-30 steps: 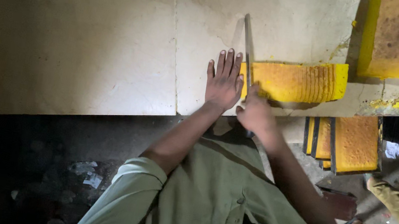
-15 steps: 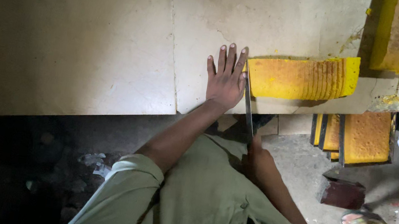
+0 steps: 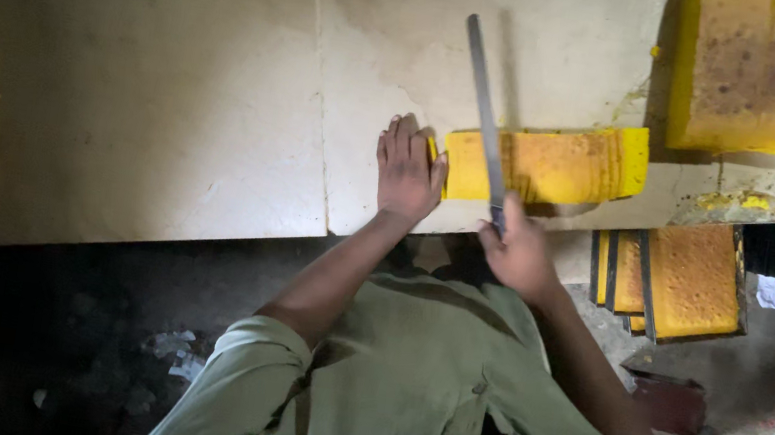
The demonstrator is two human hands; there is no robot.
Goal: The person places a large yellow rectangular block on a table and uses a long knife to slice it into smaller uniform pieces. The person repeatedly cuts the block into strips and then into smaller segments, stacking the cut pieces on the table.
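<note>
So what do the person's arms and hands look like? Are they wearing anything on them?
Both hands are bare: the left hand and the right hand have no gloves, and no rings or watch can be seen. The forearms are bare too. A loose olive-green shirt has its sleeves pushed up to about the elbows, bunched into folds.

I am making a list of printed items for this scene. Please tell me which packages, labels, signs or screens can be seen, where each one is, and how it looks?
None of these can be seen: no package, label, sign or screen.
The left hand presses flat on the pale table against the end of a yellow sliced block.
The right hand holds a long knife over that block.
</note>
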